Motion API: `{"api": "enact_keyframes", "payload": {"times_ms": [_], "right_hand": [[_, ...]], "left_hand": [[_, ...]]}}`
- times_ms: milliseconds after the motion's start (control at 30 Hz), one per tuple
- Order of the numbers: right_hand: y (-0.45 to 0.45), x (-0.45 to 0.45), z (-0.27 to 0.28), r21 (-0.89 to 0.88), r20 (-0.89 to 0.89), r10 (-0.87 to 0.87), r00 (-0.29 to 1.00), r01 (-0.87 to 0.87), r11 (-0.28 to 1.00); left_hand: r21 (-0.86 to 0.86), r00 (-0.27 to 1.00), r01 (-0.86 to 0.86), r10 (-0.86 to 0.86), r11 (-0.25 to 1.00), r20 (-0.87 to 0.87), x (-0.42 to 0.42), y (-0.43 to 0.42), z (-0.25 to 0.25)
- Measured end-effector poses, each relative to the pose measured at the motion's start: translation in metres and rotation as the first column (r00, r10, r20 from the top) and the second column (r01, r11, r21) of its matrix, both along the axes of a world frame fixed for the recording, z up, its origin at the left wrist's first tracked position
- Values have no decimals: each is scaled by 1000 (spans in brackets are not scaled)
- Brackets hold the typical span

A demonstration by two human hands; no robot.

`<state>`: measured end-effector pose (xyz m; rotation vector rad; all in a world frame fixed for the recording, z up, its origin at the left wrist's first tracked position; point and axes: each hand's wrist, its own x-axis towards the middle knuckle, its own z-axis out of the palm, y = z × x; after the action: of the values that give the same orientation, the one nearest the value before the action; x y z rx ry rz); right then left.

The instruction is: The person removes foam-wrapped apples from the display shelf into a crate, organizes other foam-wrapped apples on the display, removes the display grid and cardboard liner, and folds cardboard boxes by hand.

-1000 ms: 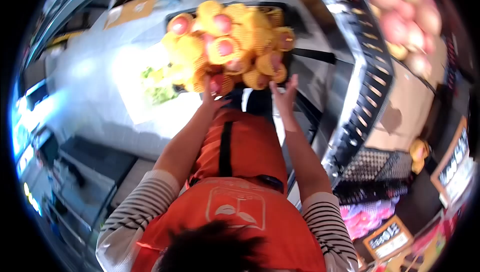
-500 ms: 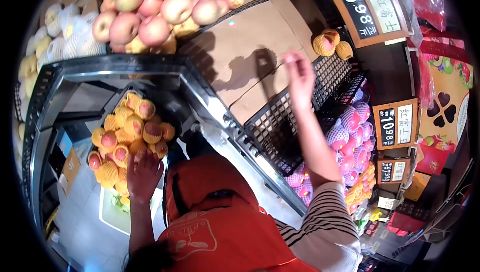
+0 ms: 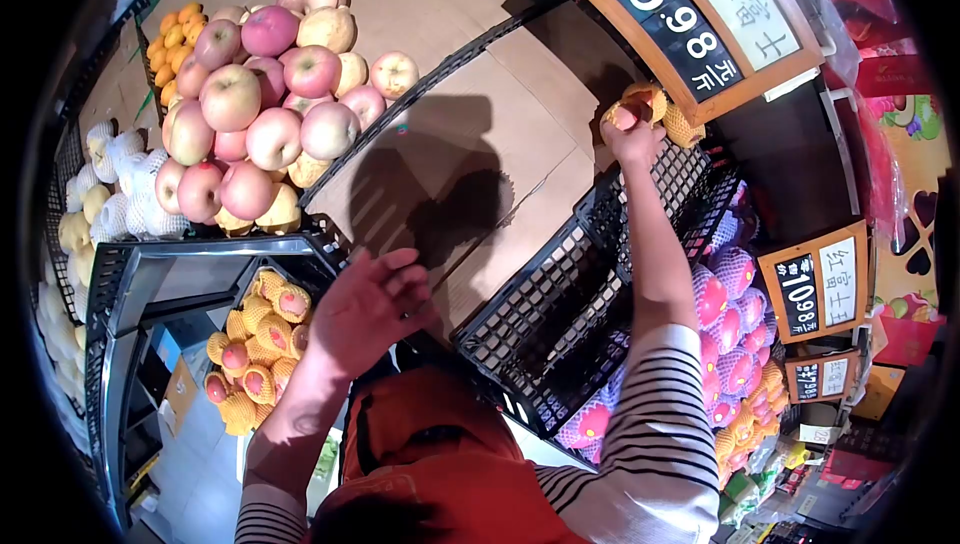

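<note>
My right hand [image 3: 634,140] is at the far right corner of the cardboard-lined display, its fingers closed on an apple in a yellow foam net [image 3: 648,100]. A second netted apple [image 3: 684,124] lies against it, under the large price sign. Held over the near edge of the display, my left hand [image 3: 372,306] is empty with its fingers apart. Below and left of it is a pile of apples in yellow foam nets [image 3: 262,339], partly hidden by my left forearm.
Bare red apples [image 3: 272,138] are heaped on the cardboard [image 3: 530,134], with small orange fruit [image 3: 176,42] and white-netted fruit [image 3: 130,184] to the left. A black plastic crate [image 3: 530,289] stands by my right arm. Purple-netted apples [image 3: 735,329] and price signs [image 3: 815,282] line the right.
My right hand has moved forward onto the netted apple in the corner. My left hand has left the netted pile and risen over the display edge. The view has shifted forward.
</note>
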<state>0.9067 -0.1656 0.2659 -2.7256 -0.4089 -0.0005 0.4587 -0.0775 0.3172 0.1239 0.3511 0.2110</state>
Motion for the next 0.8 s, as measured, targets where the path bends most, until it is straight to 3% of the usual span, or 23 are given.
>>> {"api": "enact_keyframes", "payload": {"times_ms": [100,133,167,233,267,333,367,400,467,500,533,567,633,700,767,800], "right_hand": [[-20,-20,-3,309,-20,422,906,-396,865],[-21,-54,20,530,-254,553,793,-365,766],[-18,-98,54,713,-422,681,599,-245,657],[-20,-151,98,722,-406,812,420,-398,567],[-22,-168,105,683,-352,854,382,-520,514],[-20,-174,128,596,-549,809,211,-580,555],[-17,-154,122,528,-575,791,208,-644,553],[-14,-121,109,523,-536,792,292,-622,583],[-4,-75,109,286,-342,671,658,-607,742],[-7,-26,74,5,56,605,794,-606,795],[-7,29,49,-291,274,627,729,-559,777],[-9,61,30,-289,481,630,610,-568,771],[-10,115,7,-404,412,679,607,-546,734],[-12,135,-1,-462,323,707,630,-547,698],[-4,129,7,-514,277,721,636,-536,670],[1,115,18,-535,271,723,635,-525,662]], "left_hand": [[44,998,58,-59,997,6,42,-5,3],[63,997,72,-72,995,-2,55,-8,5],[42,995,93,-94,995,32,66,-11,-3],[16,985,133,-134,991,113,91,-15,-24],[99,989,110,-119,989,90,101,-19,-18],[224,979,134,-164,965,121,104,-21,-20],[282,974,145,-187,948,128,101,-23,-22],[293,975,190,-215,937,55,94,-23,-28],[200,965,208,-234,957,115,78,-26,-22],[158,961,214,-237,964,145,68,-31,-17],[100,965,145,-163,984,207,62,-38,-17],[36,959,81,-88,996,270,57,-45,-16],[3,836,50,-43,999,547,48,-43,-22],[-70,902,48,-13,996,432,17,-33,-10],[-37,932,-35,46,999,361,-17,-24,-17],[-45,904,-148,153,988,400,-33,-27,-31]]}}
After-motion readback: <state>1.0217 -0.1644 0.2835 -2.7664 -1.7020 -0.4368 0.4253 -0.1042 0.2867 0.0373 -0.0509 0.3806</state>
